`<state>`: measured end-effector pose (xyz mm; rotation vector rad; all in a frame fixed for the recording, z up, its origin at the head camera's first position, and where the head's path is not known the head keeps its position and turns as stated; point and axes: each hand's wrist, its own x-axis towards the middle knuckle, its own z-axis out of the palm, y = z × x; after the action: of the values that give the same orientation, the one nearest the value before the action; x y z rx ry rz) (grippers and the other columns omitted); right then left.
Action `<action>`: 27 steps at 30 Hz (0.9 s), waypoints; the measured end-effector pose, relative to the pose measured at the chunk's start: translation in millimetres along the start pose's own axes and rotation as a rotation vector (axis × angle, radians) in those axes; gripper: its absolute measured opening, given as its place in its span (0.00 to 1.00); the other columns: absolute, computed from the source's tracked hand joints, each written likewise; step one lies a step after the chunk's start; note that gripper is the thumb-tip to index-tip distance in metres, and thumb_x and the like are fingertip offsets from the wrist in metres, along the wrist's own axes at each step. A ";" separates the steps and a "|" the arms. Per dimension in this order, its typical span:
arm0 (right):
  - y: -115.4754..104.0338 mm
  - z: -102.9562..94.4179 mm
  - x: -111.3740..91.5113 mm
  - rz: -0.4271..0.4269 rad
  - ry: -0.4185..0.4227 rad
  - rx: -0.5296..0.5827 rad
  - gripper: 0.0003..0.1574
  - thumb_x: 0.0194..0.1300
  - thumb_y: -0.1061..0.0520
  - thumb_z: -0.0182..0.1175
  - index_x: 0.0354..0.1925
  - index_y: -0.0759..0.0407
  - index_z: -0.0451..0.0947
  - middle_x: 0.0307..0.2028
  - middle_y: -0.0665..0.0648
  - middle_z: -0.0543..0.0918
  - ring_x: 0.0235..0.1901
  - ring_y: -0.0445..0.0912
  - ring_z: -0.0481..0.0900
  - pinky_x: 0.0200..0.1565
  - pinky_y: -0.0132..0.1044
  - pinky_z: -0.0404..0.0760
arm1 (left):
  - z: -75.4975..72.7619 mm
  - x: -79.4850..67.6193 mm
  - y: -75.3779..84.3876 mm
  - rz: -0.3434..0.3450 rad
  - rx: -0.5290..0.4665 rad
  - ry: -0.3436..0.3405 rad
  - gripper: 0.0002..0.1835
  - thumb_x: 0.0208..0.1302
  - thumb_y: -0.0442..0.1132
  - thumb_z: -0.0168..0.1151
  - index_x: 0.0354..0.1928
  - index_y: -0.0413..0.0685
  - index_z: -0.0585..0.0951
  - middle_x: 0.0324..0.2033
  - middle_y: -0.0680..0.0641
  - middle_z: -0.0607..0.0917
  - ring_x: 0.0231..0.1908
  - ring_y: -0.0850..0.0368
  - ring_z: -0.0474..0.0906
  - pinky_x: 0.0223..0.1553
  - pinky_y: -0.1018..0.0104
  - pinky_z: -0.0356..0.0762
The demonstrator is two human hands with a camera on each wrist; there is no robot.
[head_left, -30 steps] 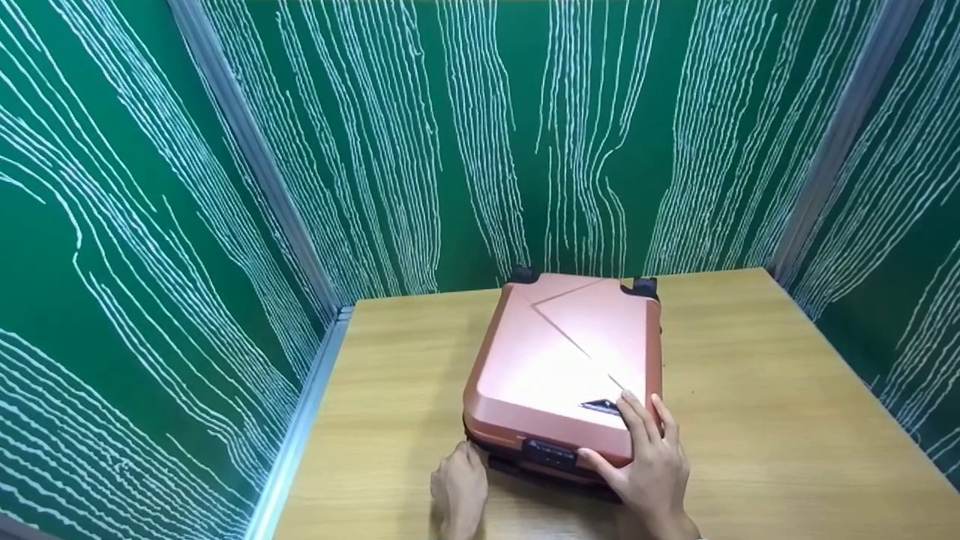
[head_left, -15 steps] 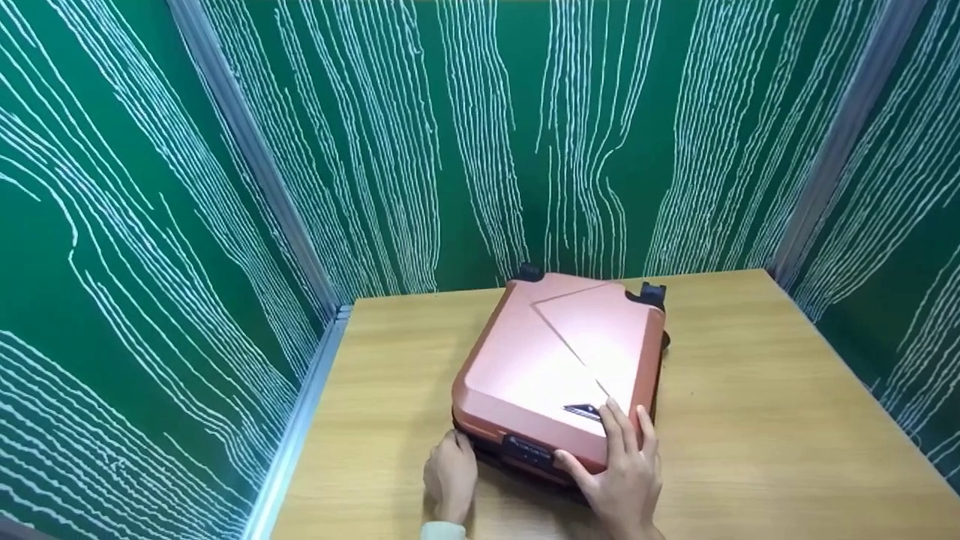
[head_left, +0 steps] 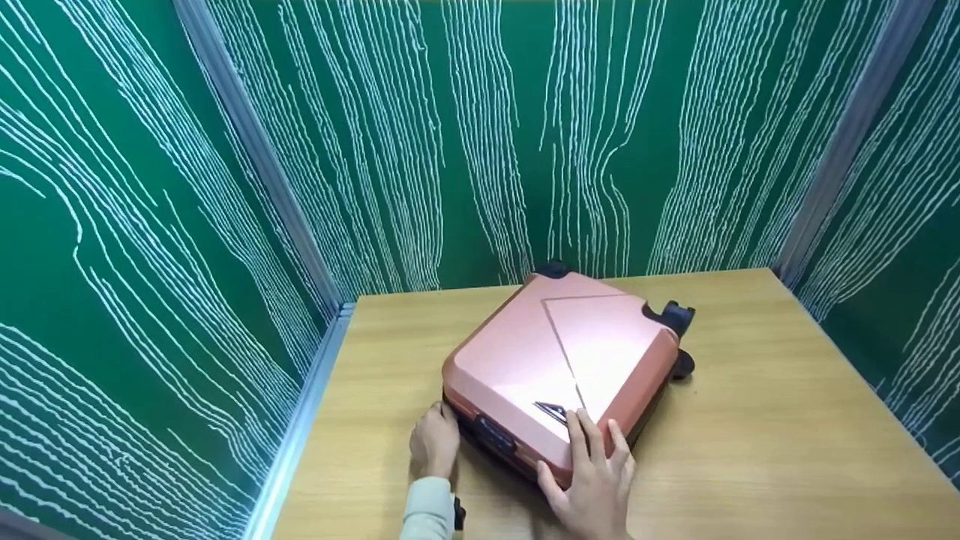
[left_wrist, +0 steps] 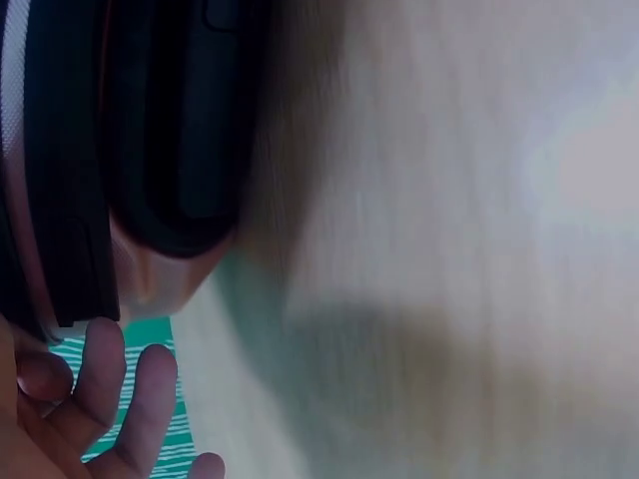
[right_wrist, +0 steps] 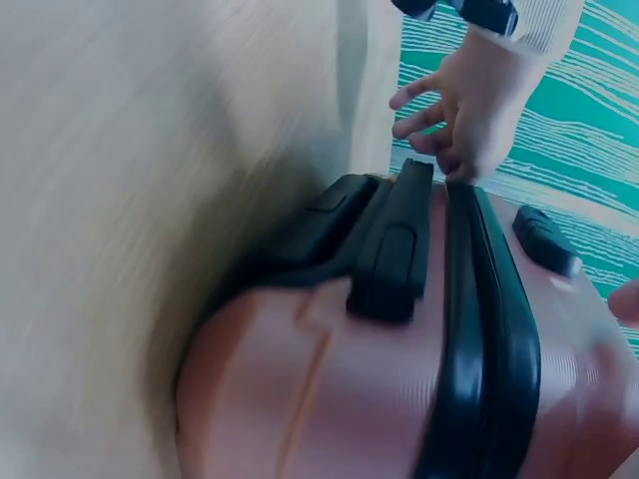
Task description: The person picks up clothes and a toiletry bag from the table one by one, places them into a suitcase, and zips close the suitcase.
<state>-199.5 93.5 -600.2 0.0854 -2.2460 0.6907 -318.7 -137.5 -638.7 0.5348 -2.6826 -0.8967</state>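
A pink hard-shell suitcase [head_left: 510, 360] lies flat on the wooden table, turned at an angle, with its lid down. My left hand [head_left: 435, 441] is at its near left corner, finger and thumb pinching the edge by the black zipper band [right_wrist: 467, 299]. Whatever small part sits between those fingertips is hidden. The left wrist view shows the other left fingers [left_wrist: 150, 399] spread below the corner. My right hand [head_left: 596, 480] rests on the near right corner, straight fingers on the lid beside a dark triangular badge [head_left: 551, 411] and thumb against the front side. A black lock [head_left: 495, 433] faces me.
Black wheels [head_left: 678, 318] stick out at the suitcase's far end. Wooden table [head_left: 765, 420] extends on both sides. Green walls [head_left: 600, 150] with white wavy lines and grey metal posts [head_left: 255, 150] enclose the back and sides.
The suitcase has turned clockwise, its far end swinging right and its near end left. Both hands have moved left with it, and the left hand has also gone up a little.
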 end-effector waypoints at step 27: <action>167.4 -40.1 131.8 0.151 -0.598 0.125 0.72 0.54 0.23 0.68 0.83 0.40 0.42 0.84 0.55 0.38 0.57 0.76 0.76 0.30 0.49 0.81 | 2.8 10.4 1.4 -0.031 -0.016 0.031 0.18 0.75 0.52 0.50 0.29 0.56 0.82 0.38 0.43 0.91 0.39 0.36 0.87 0.35 0.42 0.77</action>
<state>-310.3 275.9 -561.8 0.2086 -2.7957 0.9866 -329.5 -139.4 -638.7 0.5831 -2.6439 -0.9098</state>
